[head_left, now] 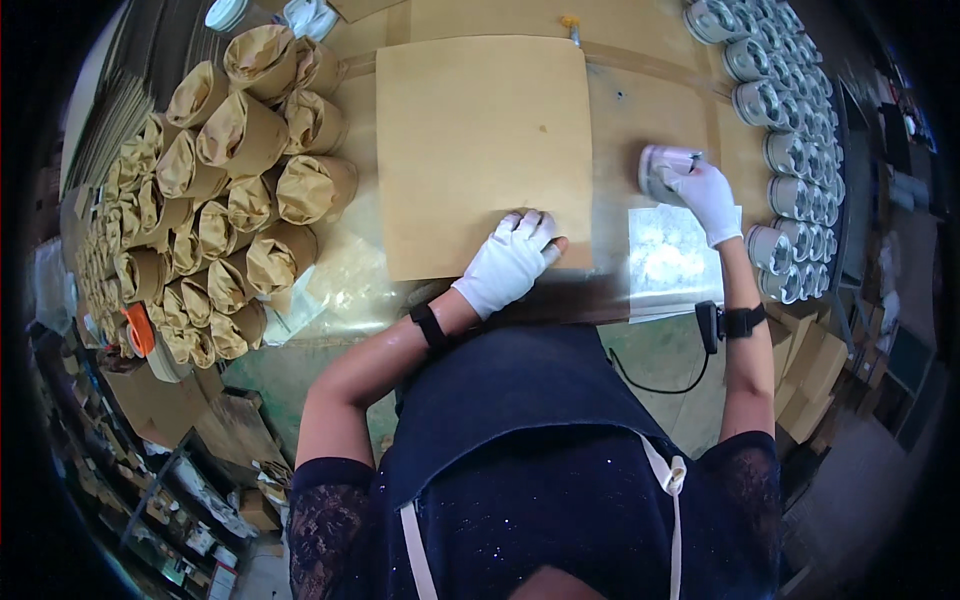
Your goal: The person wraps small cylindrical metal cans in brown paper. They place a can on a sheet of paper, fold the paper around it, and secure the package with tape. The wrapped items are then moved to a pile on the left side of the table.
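A square stack or sheet of brown kraft paper lies on the table in front of me. My left hand, in a white glove with a bare thumb tip, rests on the paper's near edge with its fingers laid out and nothing in them. To the right, my gloved right hand grips a clear glass jar, which is tilted and slightly blurred. Beneath that hand, a pale, shiny sheet lies at the table's front edge.
Many paper-wrapped round bundles stand crowded at the left. Rows of similar glass jars line the table's right side. An orange-handled tool lies at the front left. Cardboard boxes sit below the table at right.
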Motion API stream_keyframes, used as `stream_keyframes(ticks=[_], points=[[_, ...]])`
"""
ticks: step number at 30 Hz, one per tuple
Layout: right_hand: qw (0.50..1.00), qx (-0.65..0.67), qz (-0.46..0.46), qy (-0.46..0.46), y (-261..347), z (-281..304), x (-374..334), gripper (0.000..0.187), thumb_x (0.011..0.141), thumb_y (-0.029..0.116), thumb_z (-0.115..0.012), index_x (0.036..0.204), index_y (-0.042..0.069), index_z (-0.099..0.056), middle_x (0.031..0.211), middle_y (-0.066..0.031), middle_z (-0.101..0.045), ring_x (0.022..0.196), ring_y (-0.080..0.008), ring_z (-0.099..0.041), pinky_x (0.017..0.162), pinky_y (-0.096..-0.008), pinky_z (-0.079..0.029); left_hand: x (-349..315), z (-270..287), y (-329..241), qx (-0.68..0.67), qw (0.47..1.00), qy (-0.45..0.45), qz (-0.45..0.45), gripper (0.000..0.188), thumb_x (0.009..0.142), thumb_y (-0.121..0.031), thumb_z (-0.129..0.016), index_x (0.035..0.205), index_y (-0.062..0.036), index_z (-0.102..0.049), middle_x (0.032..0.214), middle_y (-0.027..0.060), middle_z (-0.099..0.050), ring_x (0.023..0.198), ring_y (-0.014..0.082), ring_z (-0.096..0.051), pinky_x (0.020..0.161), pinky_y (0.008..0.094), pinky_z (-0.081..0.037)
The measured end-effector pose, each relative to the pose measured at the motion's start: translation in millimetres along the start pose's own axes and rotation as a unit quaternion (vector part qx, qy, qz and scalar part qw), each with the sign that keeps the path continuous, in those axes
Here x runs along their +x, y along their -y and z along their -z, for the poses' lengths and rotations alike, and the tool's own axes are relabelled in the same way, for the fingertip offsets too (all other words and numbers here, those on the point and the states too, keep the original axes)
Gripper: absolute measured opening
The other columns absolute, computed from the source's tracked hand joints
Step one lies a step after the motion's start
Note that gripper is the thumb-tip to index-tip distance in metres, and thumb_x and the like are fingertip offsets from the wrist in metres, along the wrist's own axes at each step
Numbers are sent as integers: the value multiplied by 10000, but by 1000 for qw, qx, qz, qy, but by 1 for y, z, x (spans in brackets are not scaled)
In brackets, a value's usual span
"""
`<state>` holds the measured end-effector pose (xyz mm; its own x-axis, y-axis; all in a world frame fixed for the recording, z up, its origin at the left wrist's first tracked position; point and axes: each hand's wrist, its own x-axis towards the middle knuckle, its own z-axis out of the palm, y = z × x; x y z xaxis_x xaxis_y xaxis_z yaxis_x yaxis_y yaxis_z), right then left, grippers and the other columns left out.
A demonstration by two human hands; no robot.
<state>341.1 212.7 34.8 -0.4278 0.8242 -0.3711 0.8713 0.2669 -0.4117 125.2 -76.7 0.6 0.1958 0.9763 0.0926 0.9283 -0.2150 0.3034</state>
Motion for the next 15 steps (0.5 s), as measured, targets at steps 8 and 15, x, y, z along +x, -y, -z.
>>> stream_keyframes(ticks=[8, 15], points=[[803, 450, 133, 367, 149, -103, -19, 428, 1031, 268, -694, 1354, -14, -692, 1352, -36, -699, 1168, -118, -642, 1030, -295, -504, -96, 5, 28, 26, 996, -44, 73, 324, 870, -153, -719, 1174, -50, -669, 1256, 144, -612, 1214, 335, -620, 1024, 440, -534], [979, -126, 71, 145, 234, -28, -24, 407, 904, 520, -750, 1050, 144, -802, 1059, -91, -774, 1015, -255, -724, 865, -373, -555, 5, 69, 101, 36, 968, -233, 90, 245, 928, -101, -659, 1170, -73, -678, 1116, 169, -732, 1034, 331, -715, 871, 453, -579]])
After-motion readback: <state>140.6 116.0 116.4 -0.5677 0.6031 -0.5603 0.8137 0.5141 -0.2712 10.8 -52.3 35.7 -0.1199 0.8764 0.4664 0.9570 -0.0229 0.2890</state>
